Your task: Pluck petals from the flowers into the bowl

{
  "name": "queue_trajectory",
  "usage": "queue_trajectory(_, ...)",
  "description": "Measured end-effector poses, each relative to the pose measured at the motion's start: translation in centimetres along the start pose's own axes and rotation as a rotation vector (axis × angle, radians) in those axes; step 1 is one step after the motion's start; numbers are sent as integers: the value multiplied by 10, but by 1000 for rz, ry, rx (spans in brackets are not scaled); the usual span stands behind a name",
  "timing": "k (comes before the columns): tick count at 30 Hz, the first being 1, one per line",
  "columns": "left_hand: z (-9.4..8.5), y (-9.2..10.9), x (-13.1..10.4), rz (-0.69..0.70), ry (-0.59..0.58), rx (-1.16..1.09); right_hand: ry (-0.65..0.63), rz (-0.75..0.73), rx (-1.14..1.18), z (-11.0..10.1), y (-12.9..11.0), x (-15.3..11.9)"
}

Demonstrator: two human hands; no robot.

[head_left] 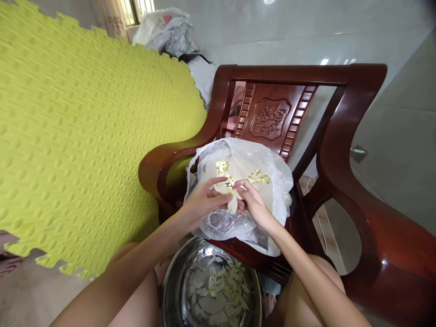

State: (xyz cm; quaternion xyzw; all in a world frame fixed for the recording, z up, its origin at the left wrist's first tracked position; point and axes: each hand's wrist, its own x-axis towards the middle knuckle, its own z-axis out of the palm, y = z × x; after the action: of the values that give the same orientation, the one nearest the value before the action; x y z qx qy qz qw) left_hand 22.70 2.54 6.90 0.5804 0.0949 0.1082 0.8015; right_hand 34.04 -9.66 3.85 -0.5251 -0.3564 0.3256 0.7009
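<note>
My left hand (211, 198) is closed on a white flower (232, 204) with long petals and a yellowish centre. From the other side, my right hand (250, 197) has its fingers bent at the same flower, thumb and forefinger near its petals. Both hands are over an open white plastic bag (272, 154) on the chair seat. Inside the bag lie small pale yellow pieces (259, 176), in two visible heaps. Below, between my knees, a metal basin (173, 290) holds many white flowers (231, 286) like the one in my hands.
The bag rests on a dark red wooden chair (301, 72) with a carved back and curved arms. A yellow textured foam mat (102, 122) stands upright along the left. More plastic bags (166, 29) are piled behind it by the window.
</note>
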Motion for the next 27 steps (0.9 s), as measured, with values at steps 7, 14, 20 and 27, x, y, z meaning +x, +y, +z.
queue_trajectory(7, -4, -3, -4, -66, 1, 21, -4, -62, -89, 2, -9, -7)
queue_trajectory(14, -8, -2, -2, 118, 61, 212, -161, -76, -133, -16, -18, -6)
queue_trajectory(20, -6, -1, -2, 134, 124, 305, 120, -376, -688, -18, -15, -9)
queue_trajectory(27, -7, -1, -2, 253, 277, 372, 354, -693, -798, -5, -17, -17)
